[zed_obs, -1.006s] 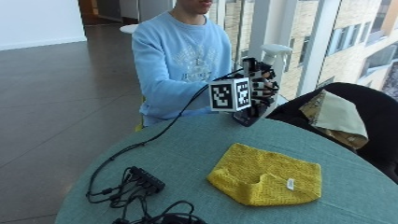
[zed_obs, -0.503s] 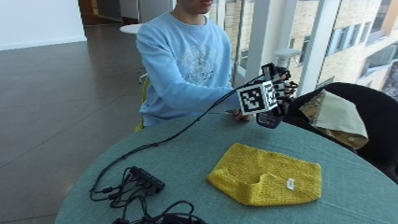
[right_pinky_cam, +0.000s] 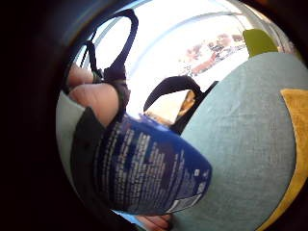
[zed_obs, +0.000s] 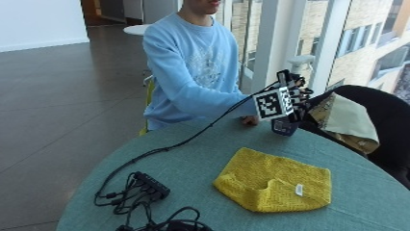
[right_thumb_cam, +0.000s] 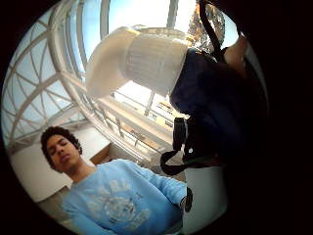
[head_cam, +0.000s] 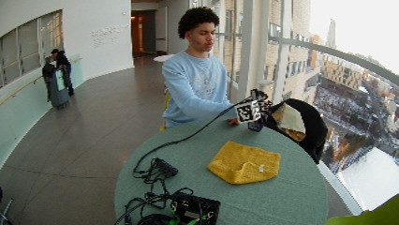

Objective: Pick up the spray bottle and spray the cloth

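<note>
A person in a light blue sweatshirt (zed_obs: 189,67) sits at the far edge of a round table (zed_obs: 192,159) covered in a green cloth surface. The gloved right hand (zed_obs: 291,94) is raised above the table's far edge, its fingers curled round a dark blue spray bottle (zed_obs: 284,127), which it holds clear of the surface. In the little finger side palm view the bottle's printed blue body (right_pinky_cam: 149,171) fills the space beside the fingers (right_pinky_cam: 98,98), with the green table (right_pinky_cam: 240,125) behind it. In the thumb side palm view the bottle's white ribbed cap and nozzle (right_thumb_cam: 146,61) show above the dark body.

The bare left hand (zed_obs: 249,120) rests on the table near its far edge, just beside the bottle. The yellow cloth (zed_obs: 275,180) lies flat near the middle of the table, toward the right side, well apart from the bottle, with a small white tag (zed_obs: 299,189) on it. Nothing lies between bottle and cloth.

A black box with tangled cables (zed_obs: 150,185) sits near the left front edge. A black chair (zed_obs: 378,125) draped with a beige-and-gold bag (zed_obs: 342,120) stands just beyond the table's right far edge, close behind the raised hand.
</note>
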`<state>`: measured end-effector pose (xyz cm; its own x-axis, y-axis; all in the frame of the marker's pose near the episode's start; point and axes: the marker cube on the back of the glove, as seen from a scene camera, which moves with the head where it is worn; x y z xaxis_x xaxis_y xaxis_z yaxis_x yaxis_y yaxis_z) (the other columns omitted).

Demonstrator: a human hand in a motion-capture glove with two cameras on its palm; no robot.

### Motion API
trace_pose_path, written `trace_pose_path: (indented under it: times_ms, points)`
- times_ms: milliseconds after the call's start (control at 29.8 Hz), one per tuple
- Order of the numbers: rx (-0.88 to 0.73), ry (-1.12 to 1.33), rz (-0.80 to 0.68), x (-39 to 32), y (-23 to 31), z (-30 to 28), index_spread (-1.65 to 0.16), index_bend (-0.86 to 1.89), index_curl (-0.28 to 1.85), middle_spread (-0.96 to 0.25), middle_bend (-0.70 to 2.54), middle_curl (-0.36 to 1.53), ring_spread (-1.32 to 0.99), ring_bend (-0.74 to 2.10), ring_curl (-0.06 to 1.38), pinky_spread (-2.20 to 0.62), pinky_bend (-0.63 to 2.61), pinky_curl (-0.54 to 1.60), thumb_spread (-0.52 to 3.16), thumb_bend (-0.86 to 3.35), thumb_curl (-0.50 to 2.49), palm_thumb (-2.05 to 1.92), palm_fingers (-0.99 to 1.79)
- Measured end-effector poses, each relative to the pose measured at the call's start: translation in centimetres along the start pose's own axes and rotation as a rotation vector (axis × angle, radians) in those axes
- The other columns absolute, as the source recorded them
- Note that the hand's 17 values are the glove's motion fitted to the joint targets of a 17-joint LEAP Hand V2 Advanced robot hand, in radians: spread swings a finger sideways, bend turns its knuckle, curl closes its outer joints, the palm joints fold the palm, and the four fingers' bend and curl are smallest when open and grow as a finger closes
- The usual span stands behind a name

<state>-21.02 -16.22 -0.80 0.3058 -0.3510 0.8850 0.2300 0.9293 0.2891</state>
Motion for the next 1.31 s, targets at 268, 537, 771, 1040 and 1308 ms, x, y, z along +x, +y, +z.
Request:
trace_pose_path:
  times_ms: [268, 537, 771, 1040, 1308]
  points:
    - [0.041, 0.002, 0.024, 1.2, -0.3, -0.2, -0.24, 0.16, 0.39, -0.1, 0.31, 0.47, -0.04, 0.49, 0.4, 0.17, 0.15, 0.26, 0.97, -0.03, 0.51, 0.8, 1.08]
    - [-0.009, 0.064, 0.055, 1.2, 1.4, -1.2, -0.27, 0.17, 0.4, -0.11, 0.31, 0.47, -0.07, 0.35, 0.38, 0.17, 0.15, 0.26, 1.02, -0.04, 0.47, 0.75, 0.95]
    - [0.004, 0.184, 0.06, -0.3, 3.9, -5.6, -0.29, 0.14, 0.38, -0.11, 0.3, 0.46, -0.08, 0.3, 0.36, 0.18, 0.17, 0.26, 1.04, -0.03, 0.43, 0.71, 0.87]
    - [-0.036, 0.48, 0.137, -4.1, 10.5, -12.9, -0.3, 0.16, 0.37, -0.11, 0.29, 0.45, -0.07, 0.26, 0.35, 0.2, 0.17, 0.27, 1.05, -0.03, 0.4, 0.69, 0.84]
    - [0.071, 0.755, 0.22, -8.9, 19.9, -20.0, -0.3, 0.16, 0.37, -0.1, 0.27, 0.44, -0.05, 0.23, 0.34, 0.21, 0.16, 0.26, 1.05, -0.03, 0.37, 0.67, 0.82]
